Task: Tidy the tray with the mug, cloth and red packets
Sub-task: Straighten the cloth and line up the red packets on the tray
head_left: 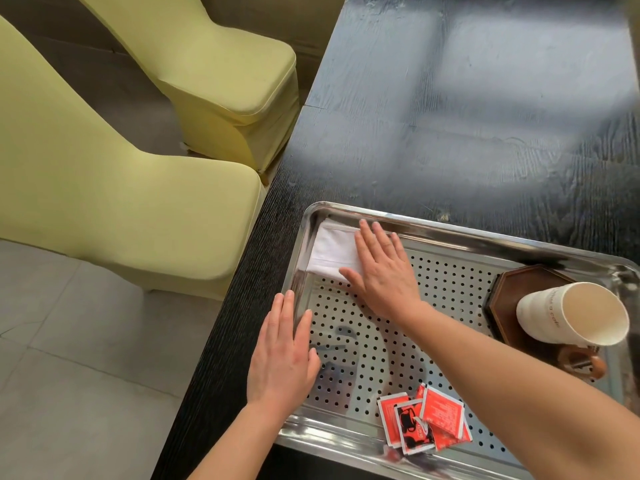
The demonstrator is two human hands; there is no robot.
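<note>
Cloth (pixel 329 252) under flat right hand (pixel 384 275); flat left hand (pixel 284 358) rests on tray (pixel 450 227) rim.

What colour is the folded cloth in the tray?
White; the cloth shows best in the head view.

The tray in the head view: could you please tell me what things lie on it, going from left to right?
White cloth → red packets → mug, which stands on a dark coaster.
</note>
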